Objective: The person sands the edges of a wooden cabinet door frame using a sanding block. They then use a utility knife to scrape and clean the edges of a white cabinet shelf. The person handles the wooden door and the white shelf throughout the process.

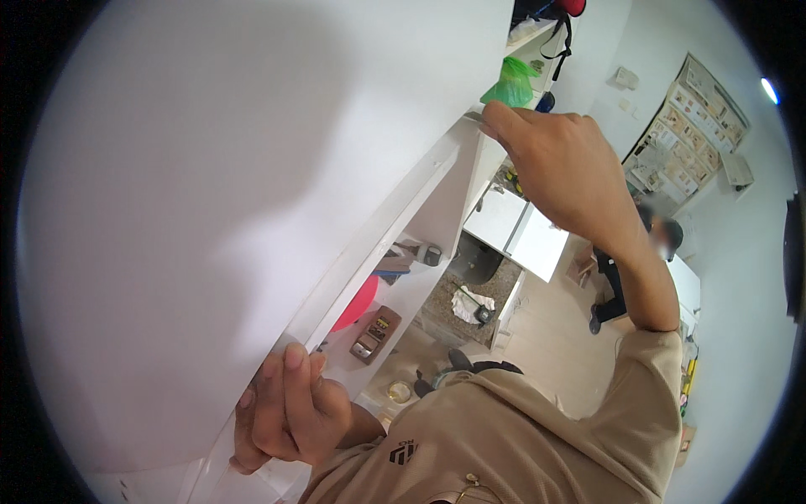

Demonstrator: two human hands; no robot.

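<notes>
A long pale strip [382,239] slants along the front edge of a large white panel [185,210]. My left hand [298,407] is at its lower end, fingers bent and pressed together on the strip. At the upper end my right hand [571,172] is raised with its arm stretched out, thumb and fingers pinched at the panel's edge. A small greyish piece shows at those fingertips; I cannot tell whether it belongs to the strip. Behind the strip, a shelf holds a brown handheld device [375,334], a pink-red round item [357,304] and a grey-white tool [420,252].
A green plastic bag [510,84] sits on a higher shelf beyond my right hand. Below are a speckled counter [466,294] with a white cloth [470,304] and a tape measure [483,314], and white panels [516,227]. Another person [617,290] is across the room.
</notes>
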